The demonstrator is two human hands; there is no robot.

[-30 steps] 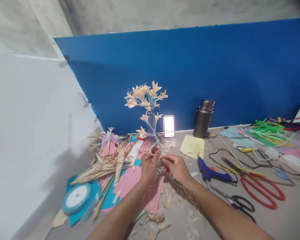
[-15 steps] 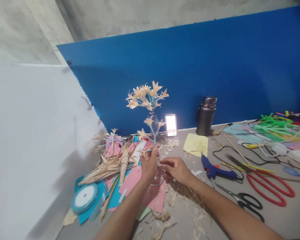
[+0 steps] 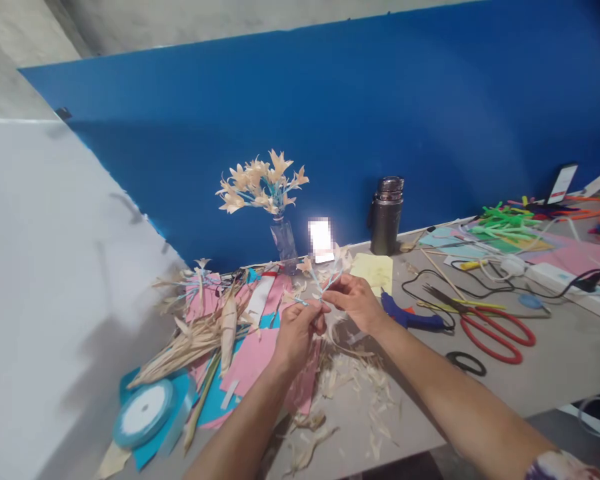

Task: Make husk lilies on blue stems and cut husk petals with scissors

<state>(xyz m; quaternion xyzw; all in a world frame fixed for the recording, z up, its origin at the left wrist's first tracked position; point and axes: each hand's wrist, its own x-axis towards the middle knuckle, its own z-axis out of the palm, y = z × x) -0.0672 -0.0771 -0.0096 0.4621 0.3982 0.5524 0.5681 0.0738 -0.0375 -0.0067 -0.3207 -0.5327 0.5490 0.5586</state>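
A small sprig of cream husk-like flowers with pale blue wrapped stems point(image 3: 330, 275) is between my hands. My left hand point(image 3: 299, 328) is closed, its thumb and fingers pinching the lower stem. Higher up, my right hand point(image 3: 353, 301) pinches the same sprig near where the stems branch; its fingertips almost meet those of the left. Another blue-stemmed piece points left from my left fingertips. Behind them, a clear bottle point(image 3: 283, 243) holds a full bunch of similar cream flowers point(image 3: 263, 181). Pale husk scraps point(image 3: 360, 383) lie below my hands.
At left are dried husks point(image 3: 187, 350), a blue ribbon roll point(image 3: 145, 413) and pink paper point(image 3: 253, 360). On the right lie a blue glue gun point(image 3: 415, 318), red-handled scissors point(image 3: 500, 333), black-handled scissors point(image 3: 466, 363) and cables. A dark flask point(image 3: 386, 217) stands by the blue panel.
My right hand has risen from beside the left to the sprig's stem. The sprig has moved right and lower, away from the bottle. The view has turned right.
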